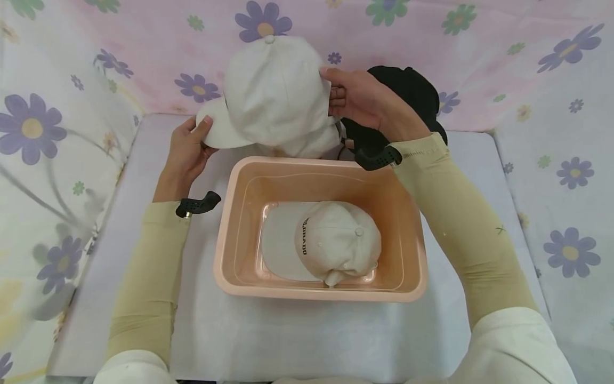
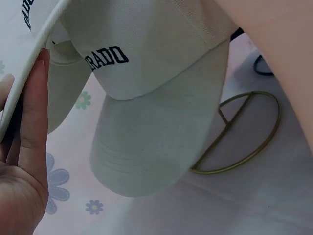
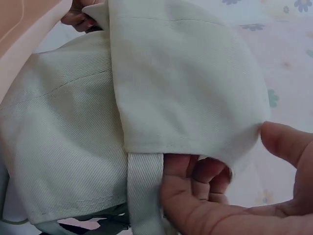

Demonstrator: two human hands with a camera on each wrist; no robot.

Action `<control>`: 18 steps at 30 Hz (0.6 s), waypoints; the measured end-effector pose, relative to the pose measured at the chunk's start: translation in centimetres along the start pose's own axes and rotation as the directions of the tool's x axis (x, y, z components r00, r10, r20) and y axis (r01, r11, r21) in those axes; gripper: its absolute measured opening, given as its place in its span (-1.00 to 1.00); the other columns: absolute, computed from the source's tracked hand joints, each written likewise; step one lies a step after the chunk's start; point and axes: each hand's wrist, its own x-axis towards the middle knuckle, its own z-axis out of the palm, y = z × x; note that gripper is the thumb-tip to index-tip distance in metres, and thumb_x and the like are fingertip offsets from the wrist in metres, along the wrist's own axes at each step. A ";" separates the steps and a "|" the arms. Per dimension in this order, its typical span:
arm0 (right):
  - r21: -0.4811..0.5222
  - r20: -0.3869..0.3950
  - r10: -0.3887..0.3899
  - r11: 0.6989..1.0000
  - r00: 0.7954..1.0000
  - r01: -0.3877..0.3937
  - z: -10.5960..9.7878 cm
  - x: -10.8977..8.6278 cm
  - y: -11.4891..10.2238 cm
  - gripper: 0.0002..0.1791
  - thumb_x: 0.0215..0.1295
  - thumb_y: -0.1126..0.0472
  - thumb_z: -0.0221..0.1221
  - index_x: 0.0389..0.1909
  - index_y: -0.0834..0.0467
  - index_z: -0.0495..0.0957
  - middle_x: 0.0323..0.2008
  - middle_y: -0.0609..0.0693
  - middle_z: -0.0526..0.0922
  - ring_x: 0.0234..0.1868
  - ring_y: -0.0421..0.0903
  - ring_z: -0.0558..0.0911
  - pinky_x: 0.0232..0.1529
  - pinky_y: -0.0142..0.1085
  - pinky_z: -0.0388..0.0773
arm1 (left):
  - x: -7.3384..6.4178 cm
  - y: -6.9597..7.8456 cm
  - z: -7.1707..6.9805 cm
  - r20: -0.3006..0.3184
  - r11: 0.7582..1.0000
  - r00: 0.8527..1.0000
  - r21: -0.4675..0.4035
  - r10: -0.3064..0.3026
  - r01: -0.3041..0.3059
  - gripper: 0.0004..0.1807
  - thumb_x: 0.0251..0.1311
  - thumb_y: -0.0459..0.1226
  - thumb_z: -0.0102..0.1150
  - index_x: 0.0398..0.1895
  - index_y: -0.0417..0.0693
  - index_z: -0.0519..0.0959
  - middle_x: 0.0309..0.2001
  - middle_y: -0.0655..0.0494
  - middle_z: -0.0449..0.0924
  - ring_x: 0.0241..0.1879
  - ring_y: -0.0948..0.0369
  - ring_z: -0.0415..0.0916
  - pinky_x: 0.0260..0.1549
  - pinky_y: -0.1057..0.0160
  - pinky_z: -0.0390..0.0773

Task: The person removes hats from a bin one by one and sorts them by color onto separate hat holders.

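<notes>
Your left hand (image 1: 189,149) pinches the brim of the upper white cap (image 1: 275,88), with the thumb on one face of the brim and the fingers on the other. Your right hand (image 1: 362,98) grips the same cap at the back: the fingers curl into the rear opening beside the strap (image 3: 145,191), and the thumb bears on the outside of the crown. The cap is beyond the far rim of the peach bin (image 1: 316,293), crown up, with its brim directed toward your left.

A second white cap (image 2: 146,142) is below and behind the upper one; the left wrist view shows dark lettering ending in "RADO" on its front and its brim angled downward. Its support is hidden, and you cannot tell whether the two caps touch. A gold wire frame (image 2: 228,125), a half-round outline with a straight bar, appears near that brim.

The bin stands on the white-covered table (image 1: 312,341), between your forearms. It contains a lettered white cap (image 1: 326,242), crown up, brim to your left. A black cap (image 1: 410,90) is behind your right hand and partly hidden by it. Flower-printed cloth (image 1: 571,213) encloses the far edge and both sides of the table.
</notes>
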 end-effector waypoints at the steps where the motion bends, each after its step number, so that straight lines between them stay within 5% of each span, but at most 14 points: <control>1: 0.030 -0.007 -0.005 1.000 1.000 0.005 0.0 0.0 0.0 -0.42 0.38 0.03 0.00 0.29 0.25 0.17 0.11 0.17 0.36 0.07 0.00 0.43 0.18 -0.21 0.33 | 0.0 0.1 0.0 0.000 1.000 1.000 -0.003 0.000 0.000 -0.45 0.12 -0.30 0.24 0.17 -0.28 0.32 -0.12 -0.08 0.51 -0.24 0.14 0.62 -0.41 0.24 0.63; 5: 0.053 -0.001 -0.048 0.997 0.999 0.048 -0.2 -0.2 0.1 -0.34 0.32 0.05 0.08 0.35 0.20 0.11 0.24 0.16 0.30 0.17 0.02 0.41 0.20 -0.18 0.35 | 0.0 0.3 0.2 0.010 1.000 1.000 0.015 0.008 -0.008 -0.37 0.11 -0.30 0.25 0.23 -0.29 0.27 -0.10 -0.08 0.51 -0.25 0.14 0.62 -0.42 0.23 0.63; 13: -0.164 0.054 -0.081 0.982 0.995 0.089 -0.6 -0.2 1.6 -0.34 0.24 0.07 0.19 0.31 0.15 0.20 0.13 0.10 0.41 0.08 0.06 0.50 0.12 -0.11 0.44 | 0.1 -0.2 0.3 -0.003 0.989 1.000 0.144 -0.012 0.013 -0.39 0.13 -0.26 0.24 0.23 -0.26 0.30 -0.13 -0.05 0.53 -0.30 0.17 0.63 -0.47 0.27 0.63; 18: -0.136 0.062 -0.045 0.989 0.997 0.053 -0.7 0.3 2.3 -0.33 0.24 0.09 0.19 0.32 0.11 0.18 0.12 0.11 0.40 0.08 0.08 0.50 0.11 -0.05 0.44 | 0.1 -0.8 0.1 -0.003 0.970 0.999 0.240 -0.036 0.035 -0.33 0.13 -0.20 0.23 0.27 -0.26 0.26 -0.11 -0.03 0.51 -0.31 0.21 0.63 -0.46 0.33 0.62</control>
